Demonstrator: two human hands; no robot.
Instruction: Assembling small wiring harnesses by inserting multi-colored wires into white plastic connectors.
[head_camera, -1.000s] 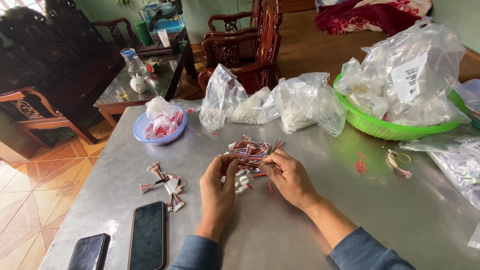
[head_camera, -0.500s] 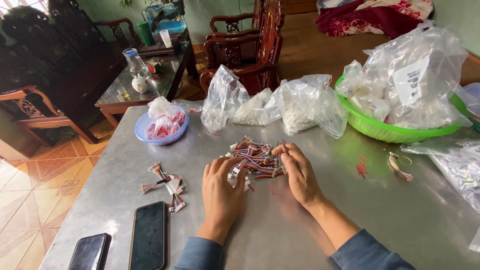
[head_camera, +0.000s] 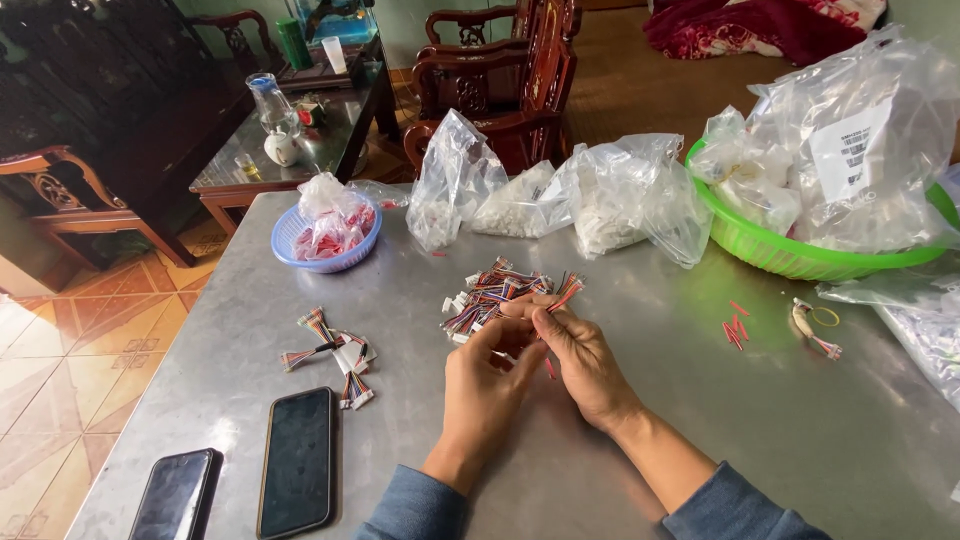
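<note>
A pile of short multicoloured wire harnesses with white connectors (head_camera: 490, 295) lies in the middle of the metal table (head_camera: 700, 420). My right hand (head_camera: 580, 360) pinches one harness (head_camera: 562, 296) at the pile's right edge and lifts its red wires up. My left hand (head_camera: 485, 385) is beside it, fingertips meeting the right hand's fingers at the same harness. A few finished harnesses (head_camera: 335, 355) lie apart to the left.
Two dark phones (head_camera: 297, 462) (head_camera: 174, 494) lie near the front left edge. A blue basket (head_camera: 325, 240) with red-and-white parts, clear plastic bags (head_camera: 560, 195) and a green basin (head_camera: 800, 255) full of bags line the back. Loose red wires (head_camera: 735, 325) and a rubber band (head_camera: 825, 317) lie to the right.
Both hands have drawn back from the pile towards me and come together. The right hand has picked one harness out of the pile's right edge.
</note>
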